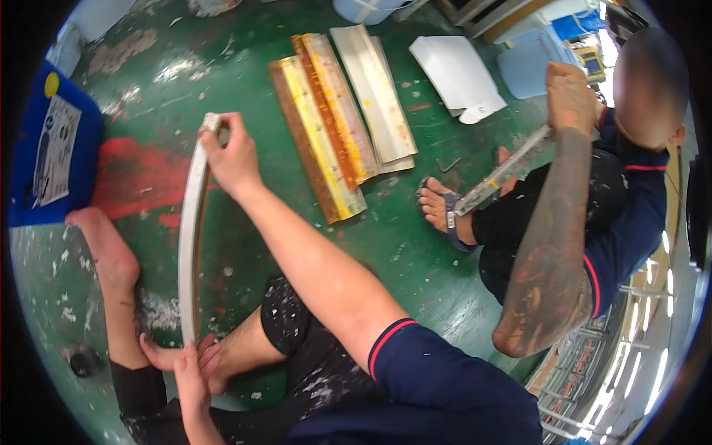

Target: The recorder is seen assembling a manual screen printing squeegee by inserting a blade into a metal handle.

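Observation:
A long, narrow, pale grey-white bar [191, 245] stands lengthwise in front of me and looks bowed in the fisheye view. At its far end, my right hand [231, 156] grips it between thumb and curled fingers. My left hand [189, 363] is wrapped about the near end, beside my bare lower leg; part of its grip hides behind the bar. To the right of the bar lie several long strips on the floor, among them a yellow-stained strip [319, 148], an orange-brown strip [326, 111] and a pale strip [374, 96].
Across from me on the right, a crouching person [630, 200] holds a long paint-spotted strip [504, 170]. A hex key [448, 165] lies near that person's sandal. White sheets [456, 74] rest farther back. On my left stands a blue container [55, 148] on the paint-stained green floor [245, 81].

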Action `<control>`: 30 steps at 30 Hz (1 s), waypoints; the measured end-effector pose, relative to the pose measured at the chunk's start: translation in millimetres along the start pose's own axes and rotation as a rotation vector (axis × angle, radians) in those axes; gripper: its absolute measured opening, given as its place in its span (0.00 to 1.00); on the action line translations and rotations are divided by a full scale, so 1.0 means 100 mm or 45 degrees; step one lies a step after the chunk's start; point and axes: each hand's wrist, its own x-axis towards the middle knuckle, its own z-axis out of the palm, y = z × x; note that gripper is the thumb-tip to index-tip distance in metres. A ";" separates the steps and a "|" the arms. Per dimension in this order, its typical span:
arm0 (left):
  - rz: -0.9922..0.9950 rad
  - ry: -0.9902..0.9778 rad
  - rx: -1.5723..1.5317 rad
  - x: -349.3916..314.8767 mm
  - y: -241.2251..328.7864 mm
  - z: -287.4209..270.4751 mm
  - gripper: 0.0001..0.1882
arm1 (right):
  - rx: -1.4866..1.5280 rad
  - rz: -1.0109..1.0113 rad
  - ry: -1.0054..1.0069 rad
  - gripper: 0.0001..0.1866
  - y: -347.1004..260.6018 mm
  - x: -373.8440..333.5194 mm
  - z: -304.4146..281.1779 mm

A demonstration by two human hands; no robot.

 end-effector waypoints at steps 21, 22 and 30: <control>-0.073 -0.096 0.013 0.40 -0.12 0.13 0.32 | -0.185 0.160 -0.105 0.33 0.58 0.04 -0.09; -0.070 -0.099 0.016 0.42 -0.13 0.14 0.32 | -0.150 0.172 -0.115 0.32 0.58 0.04 -0.11; -0.095 -0.033 0.026 0.35 -0.17 -0.08 0.35 | -0.175 0.276 -0.175 0.32 0.41 -0.10 0.02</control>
